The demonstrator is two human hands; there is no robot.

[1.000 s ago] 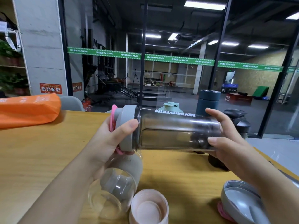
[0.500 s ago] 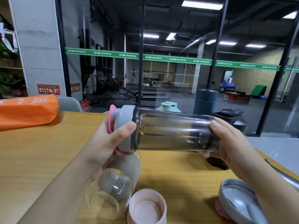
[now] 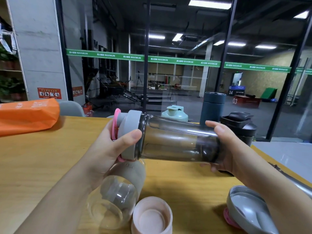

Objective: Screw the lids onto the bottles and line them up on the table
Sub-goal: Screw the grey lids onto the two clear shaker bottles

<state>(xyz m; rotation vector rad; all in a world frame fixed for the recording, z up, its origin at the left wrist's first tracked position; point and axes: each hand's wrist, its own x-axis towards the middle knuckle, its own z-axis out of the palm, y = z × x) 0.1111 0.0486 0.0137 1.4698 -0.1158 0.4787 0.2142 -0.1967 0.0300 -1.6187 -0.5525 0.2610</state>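
Observation:
I hold a smoky clear shaker bottle (image 3: pixel 177 139) sideways above the wooden table (image 3: pixel 33 157). My left hand (image 3: pixel 108 149) grips its grey lid (image 3: pixel 130 135), which carries a pink loop. My right hand (image 3: pixel 226 149) wraps the bottle's base. Below lies an open clear glass bottle (image 3: pixel 116 196) on its side, with a loose pink lid (image 3: pixel 152 215) upside down next to it. A grey lid with pink trim (image 3: pixel 248 208) lies at the lower right.
At the table's far edge stand a mint-lidded bottle (image 3: pixel 174 114), a dark blue flask (image 3: pixel 213 107) and a black shaker (image 3: pixel 239 127). An orange bag (image 3: pixel 28 115) lies at the far left. A glass wall rises behind the table.
The bottle has turned in my hands, so its printed lettering no longer faces up. My right hand has shifted its grip round the base. My left hand stays on the lid.

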